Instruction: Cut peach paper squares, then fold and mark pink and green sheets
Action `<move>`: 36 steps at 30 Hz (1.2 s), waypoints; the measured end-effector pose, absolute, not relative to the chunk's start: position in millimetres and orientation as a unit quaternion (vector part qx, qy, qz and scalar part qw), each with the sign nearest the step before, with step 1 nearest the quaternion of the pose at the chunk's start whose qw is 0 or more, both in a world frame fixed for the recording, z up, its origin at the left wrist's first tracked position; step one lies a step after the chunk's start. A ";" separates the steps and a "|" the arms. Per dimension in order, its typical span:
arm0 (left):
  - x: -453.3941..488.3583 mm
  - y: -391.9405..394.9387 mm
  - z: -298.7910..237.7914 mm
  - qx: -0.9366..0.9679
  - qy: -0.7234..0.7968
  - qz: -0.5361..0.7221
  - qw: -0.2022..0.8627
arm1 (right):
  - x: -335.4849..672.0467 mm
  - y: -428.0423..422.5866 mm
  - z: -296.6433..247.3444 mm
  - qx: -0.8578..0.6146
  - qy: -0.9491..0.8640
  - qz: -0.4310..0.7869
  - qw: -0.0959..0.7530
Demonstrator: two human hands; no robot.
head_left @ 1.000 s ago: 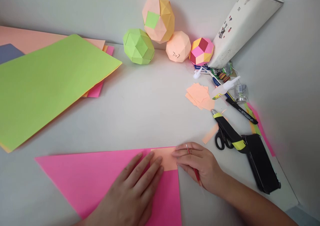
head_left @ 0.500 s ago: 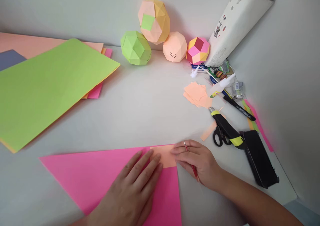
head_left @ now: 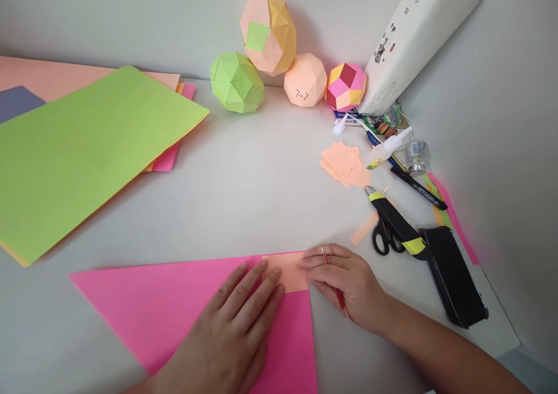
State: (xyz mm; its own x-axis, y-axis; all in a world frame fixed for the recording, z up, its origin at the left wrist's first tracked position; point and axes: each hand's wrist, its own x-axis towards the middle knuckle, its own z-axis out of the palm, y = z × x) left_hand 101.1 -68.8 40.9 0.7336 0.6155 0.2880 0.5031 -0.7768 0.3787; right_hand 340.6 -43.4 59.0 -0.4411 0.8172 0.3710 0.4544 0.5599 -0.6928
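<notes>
A large sheet of pink paper (head_left: 148, 301) lies before me. On its top right corner rests a small peach paper piece (head_left: 292, 273), lined up close to the pink edges. My left hand (head_left: 235, 324) is spread flat over the pink sheet, its fingertips pressing on the peach piece's left part. At the right end of that piece, the fingertips of my right hand (head_left: 349, 283) touch its edge. A thin red pen-like tool (head_left: 339, 298) with a silvery tip is tucked between the right fingers; its exact kind I cannot make out.
Green paper (head_left: 96, 150) tops a stack at left. Several faceted paper balls (head_left: 238, 83) stand by the wall. Peach paper pieces (head_left: 342, 163), a glue bottle (head_left: 386, 150), a black marker (head_left: 418, 187), scissors (head_left: 381, 240), a utility knife (head_left: 394, 219) and a black phone-like object (head_left: 455, 278) lie at right.
Both hands and the papers stay in nearly the same place. The view has shifted very slightly.
</notes>
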 end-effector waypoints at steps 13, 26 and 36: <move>100.2 -69.8 41.6 0.922 0.301 0.197 0.143 | 341.2 -44.9 58.5 -0.379 -0.808 0.278 0.356; 101.2 -68.4 42.8 0.924 0.301 0.196 0.133 | 340.3 -43.2 62.3 -0.387 -0.810 0.259 0.357; 100.8 -69.1 42.9 0.920 0.304 0.200 0.145 | 341.2 -43.6 61.5 -0.393 -0.810 0.258 0.349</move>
State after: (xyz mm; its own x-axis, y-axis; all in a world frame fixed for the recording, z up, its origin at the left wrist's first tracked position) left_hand 100.8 -69.1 42.9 0.7351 0.6175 0.2798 0.5018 -0.7731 0.3879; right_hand 341.2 -43.6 61.5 -0.4468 0.8177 0.3629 0.4570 0.5574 -0.6932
